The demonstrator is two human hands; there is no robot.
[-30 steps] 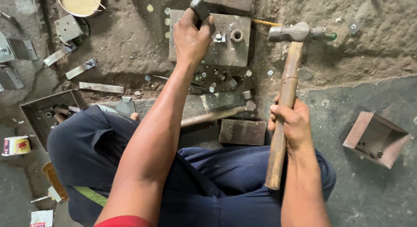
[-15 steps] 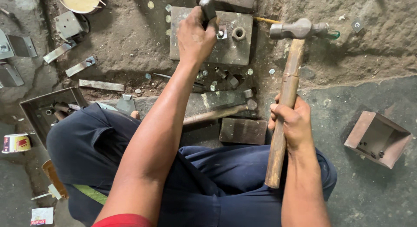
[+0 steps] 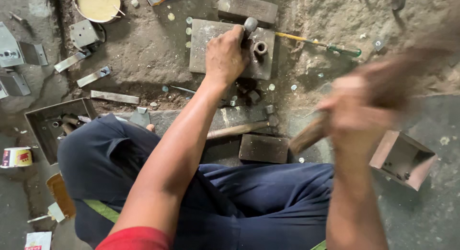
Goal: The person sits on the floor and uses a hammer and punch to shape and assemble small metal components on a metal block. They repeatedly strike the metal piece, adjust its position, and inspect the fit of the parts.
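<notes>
On grey steel block (image 3: 206,49), upright round-headed punch (image 3: 250,24).

— What do we see under our left hand (image 3: 225,56)?

— We see it closed around a round-headed metal punch (image 3: 250,24), standing on a grey steel block (image 3: 201,44) on the floor. A small metal ring (image 3: 260,48) sits on the block just beside it.

— And our right hand (image 3: 357,111)?

— It is blurred, gripping a wooden hammer handle (image 3: 309,133). A green-handled screwdriver (image 3: 330,46) lies near the block, and an open metal box (image 3: 405,159) is beside our right arm.
</notes>
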